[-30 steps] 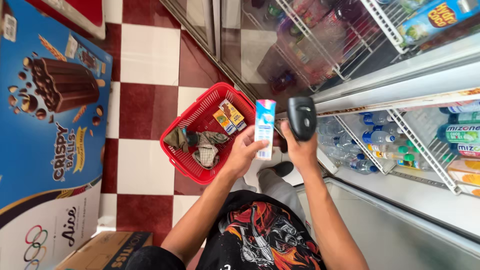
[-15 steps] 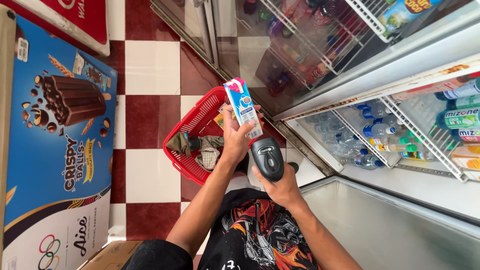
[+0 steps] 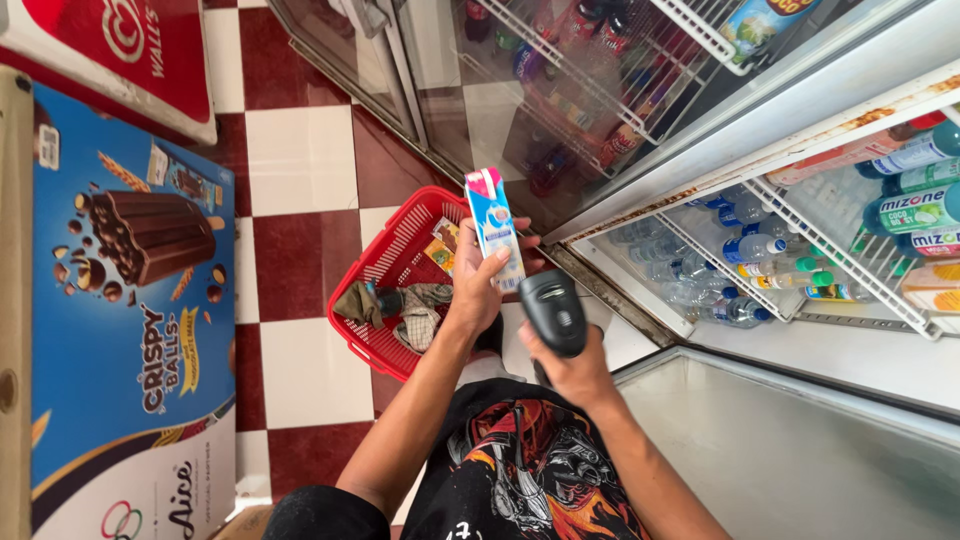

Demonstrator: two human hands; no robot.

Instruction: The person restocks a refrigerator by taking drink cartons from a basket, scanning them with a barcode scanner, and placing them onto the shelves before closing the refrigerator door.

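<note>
Carton's tipped upright since a moment ago — left hand [image 3: 478, 290] grips the drink carton [image 3: 494, 228], right hand [image 3: 572, 372] clutching the barcode scanner [image 3: 552, 310] just below it.

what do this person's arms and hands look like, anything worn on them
Both forearms are bare, with no sleeves reaching them. The left hand and right hand show no gloves, and no rings or watch can be seen. Below them the person wears a black shirt with a red and orange print.

red basket [image 3: 385, 270] left, open cooler shelves [image 3: 760, 240] right
</note>
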